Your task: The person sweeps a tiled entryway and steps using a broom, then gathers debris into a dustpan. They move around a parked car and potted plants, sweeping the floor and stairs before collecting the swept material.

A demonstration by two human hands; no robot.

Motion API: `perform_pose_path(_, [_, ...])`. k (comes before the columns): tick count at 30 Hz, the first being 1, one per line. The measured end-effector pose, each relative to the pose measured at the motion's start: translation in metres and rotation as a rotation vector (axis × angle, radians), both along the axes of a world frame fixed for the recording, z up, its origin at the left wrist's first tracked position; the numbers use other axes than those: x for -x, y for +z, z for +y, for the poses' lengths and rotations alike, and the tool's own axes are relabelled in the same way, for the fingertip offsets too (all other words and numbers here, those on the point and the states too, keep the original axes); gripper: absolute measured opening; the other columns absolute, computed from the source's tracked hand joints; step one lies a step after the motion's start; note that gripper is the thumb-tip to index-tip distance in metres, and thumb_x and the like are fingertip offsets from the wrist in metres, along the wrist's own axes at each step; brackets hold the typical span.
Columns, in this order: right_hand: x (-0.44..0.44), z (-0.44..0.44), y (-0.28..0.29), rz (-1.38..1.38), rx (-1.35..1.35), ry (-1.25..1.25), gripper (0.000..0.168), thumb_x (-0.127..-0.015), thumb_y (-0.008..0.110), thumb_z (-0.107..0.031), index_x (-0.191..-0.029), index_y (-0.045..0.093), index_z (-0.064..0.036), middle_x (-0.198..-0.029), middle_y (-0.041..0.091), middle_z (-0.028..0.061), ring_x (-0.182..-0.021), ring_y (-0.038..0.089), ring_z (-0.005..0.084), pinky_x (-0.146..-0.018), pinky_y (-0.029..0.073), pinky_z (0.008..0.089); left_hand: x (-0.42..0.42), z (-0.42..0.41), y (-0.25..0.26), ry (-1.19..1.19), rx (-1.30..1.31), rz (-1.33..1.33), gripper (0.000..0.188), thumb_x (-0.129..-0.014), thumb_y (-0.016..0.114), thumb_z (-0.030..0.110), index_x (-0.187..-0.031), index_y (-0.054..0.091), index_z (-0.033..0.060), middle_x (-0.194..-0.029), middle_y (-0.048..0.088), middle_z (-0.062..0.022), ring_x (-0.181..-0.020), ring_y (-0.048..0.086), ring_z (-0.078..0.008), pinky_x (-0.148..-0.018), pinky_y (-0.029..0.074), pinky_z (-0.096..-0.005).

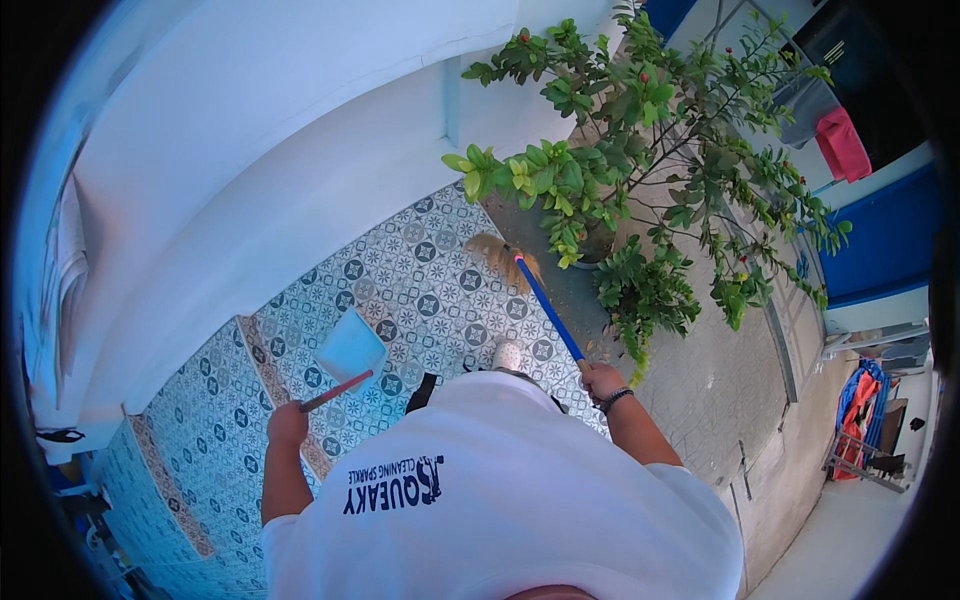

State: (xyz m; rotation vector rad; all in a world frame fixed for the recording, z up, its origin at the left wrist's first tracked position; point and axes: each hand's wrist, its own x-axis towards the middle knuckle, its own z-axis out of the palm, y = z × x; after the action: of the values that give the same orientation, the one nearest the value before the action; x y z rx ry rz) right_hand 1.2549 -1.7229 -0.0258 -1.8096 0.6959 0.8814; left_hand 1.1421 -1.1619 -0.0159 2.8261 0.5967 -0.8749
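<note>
My left hand (288, 424) is closed around the reddish handle of a dustpan. The light blue dustpan (352, 346) is over the patterned tile floor (427, 304), ahead of that hand; whether it touches the tiles I cannot tell. My right hand (602, 382), with a dark beaded bracelet at the wrist, grips the blue handle of a broom (551, 315). The broom's tan, soft bristles lie across the edge where the tiles meet the bare concrete. Small bits of debris are scattered on the concrete near the handle.
A leafy potted shrub (652, 157) spreads over the concrete ground (720, 367) on the right. A white wall (322, 180) borders the tiles. Brown patterned strips (262, 360) cross the floor at left. Folded metal-framed items (862, 427) stand far right.
</note>
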Motion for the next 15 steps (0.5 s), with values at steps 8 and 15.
perform_pose_path(8, [-0.082,-0.059,-0.046,-0.039,0.209,0.356,0.023,-0.063,0.055,-0.014,-0.081,0.050,-0.001,-0.058,0.051,0.0090,-0.046,0.051,0.0184,-0.039,0.039,0.0303,-0.120,-0.070,0.022,-0.032,-0.037,0.024,0.023,-0.077,0.036,0.023,-0.082,0.052,0.0080,-0.083,0.056,-0.0175,-0.079,0.053,-0.0336,-0.068,0.042,-0.0440])
perform_pose_path(15, [-0.102,-0.086,-0.060,-0.188,0.589,0.673,0.024,-0.061,0.056,-0.020,-0.074,0.056,0.001,-0.069,0.057,0.0161,-0.065,0.056,0.0266,-0.060,0.043,0.0353,-0.161,-0.117,0.010,-0.030,-0.024,0.061,0.026,-0.078,0.033,0.021,-0.088,0.053,0.0088,-0.085,0.056,-0.0156,-0.082,0.053,-0.0319,-0.069,0.043,-0.0423])
